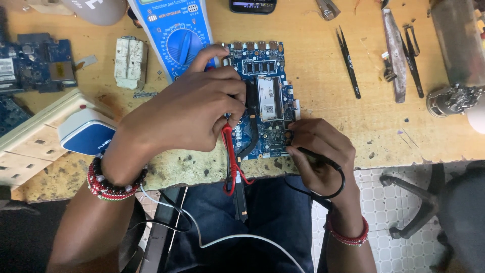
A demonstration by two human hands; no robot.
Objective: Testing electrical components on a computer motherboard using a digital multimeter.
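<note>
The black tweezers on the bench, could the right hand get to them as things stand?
Probably yes, once freed. The right hand holds a black probe on the circuit board; the black tweezers lie beyond it with bare table between.

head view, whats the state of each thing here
left hand: gripping red probe, tip on board
right hand: gripping black probe, tip at board edge
board: flat on bench, bare
multimeter: lying face up, screen out of view
tweezers: lying loose, untouched
phone: screen lit
</note>
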